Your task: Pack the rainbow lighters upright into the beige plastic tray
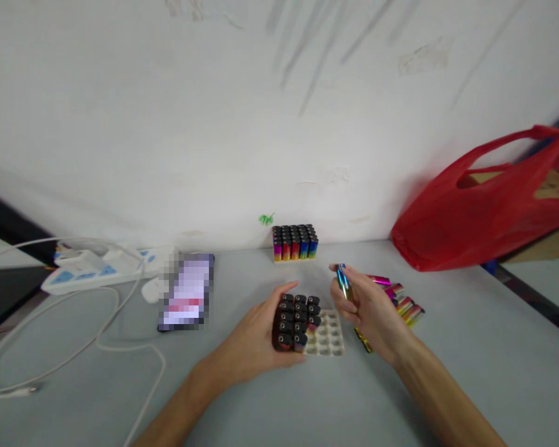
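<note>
My left hand (255, 335) is wrapped round the left side of a white tray (332, 349), its thumb and fingers against the lighters there. Several black-topped lighters (286, 316) stand upright in the tray's left and middle slots; the right slots are bare. In my right hand (365, 304), raised above and to the right of the tray, a shiny blue and gold lighter (343, 280) is gripped between thumb and fingers, tilted. Loose coloured lighters (412, 312) lie beyond that hand, partly hidden by it. One yellow and black lighter (363, 340) lies under the wrist.
A full block of upright lighters (295, 243) stands near the wall. To the left lie a phone (187, 292), a white power strip (88, 275) and a looping white cable (97, 338). A red plastic bag (484, 205) rests at the back right.
</note>
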A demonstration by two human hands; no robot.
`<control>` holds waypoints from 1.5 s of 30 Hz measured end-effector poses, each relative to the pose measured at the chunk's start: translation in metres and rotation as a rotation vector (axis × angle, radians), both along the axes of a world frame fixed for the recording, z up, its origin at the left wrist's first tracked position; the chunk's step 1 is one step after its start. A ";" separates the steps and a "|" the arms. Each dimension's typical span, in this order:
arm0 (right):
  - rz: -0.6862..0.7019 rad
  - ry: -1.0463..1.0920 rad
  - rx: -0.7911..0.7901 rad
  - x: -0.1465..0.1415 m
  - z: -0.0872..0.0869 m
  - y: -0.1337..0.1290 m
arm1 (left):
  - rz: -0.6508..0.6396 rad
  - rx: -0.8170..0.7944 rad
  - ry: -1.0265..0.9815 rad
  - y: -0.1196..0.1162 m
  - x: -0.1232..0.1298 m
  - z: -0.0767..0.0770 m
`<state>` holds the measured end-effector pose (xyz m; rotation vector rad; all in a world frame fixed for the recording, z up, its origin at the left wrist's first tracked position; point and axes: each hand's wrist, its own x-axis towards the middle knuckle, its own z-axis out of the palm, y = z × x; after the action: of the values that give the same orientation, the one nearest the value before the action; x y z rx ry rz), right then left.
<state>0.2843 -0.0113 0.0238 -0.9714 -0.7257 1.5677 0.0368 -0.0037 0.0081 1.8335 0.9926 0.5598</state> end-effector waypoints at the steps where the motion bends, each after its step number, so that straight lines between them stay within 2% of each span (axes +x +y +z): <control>1: 0.019 0.017 0.005 0.000 -0.001 0.001 | -0.002 0.002 0.002 0.000 0.000 0.000; 6: -0.003 0.062 0.061 -0.002 -0.002 0.002 | -0.015 -0.007 0.006 0.001 -0.001 -0.001; 11: 0.014 0.043 0.062 -0.004 0.004 -0.002 | -0.030 -0.011 -0.025 0.001 -0.001 -0.003; 16: 0.109 0.160 -0.009 -0.001 0.007 -0.001 | 0.005 0.040 0.016 0.000 0.000 -0.001; 23: 0.229 0.268 0.006 0.006 -0.003 0.005 | 0.016 0.094 0.046 0.000 0.001 -0.002; 33: 0.226 0.177 -0.036 -0.001 -0.011 0.001 | 0.050 0.104 0.077 -0.001 0.002 -0.001; 36: 0.193 0.156 -0.022 -0.003 -0.010 0.001 | 0.048 0.099 0.077 -0.001 0.001 -0.002; 45: 0.242 0.161 -0.026 -0.003 -0.006 0.000 | 0.048 0.110 0.093 -0.001 0.001 -0.002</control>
<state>0.2808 -0.0110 0.0180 -0.7872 -0.7316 1.8467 0.0376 -0.0042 0.0060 1.9518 1.0889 0.5719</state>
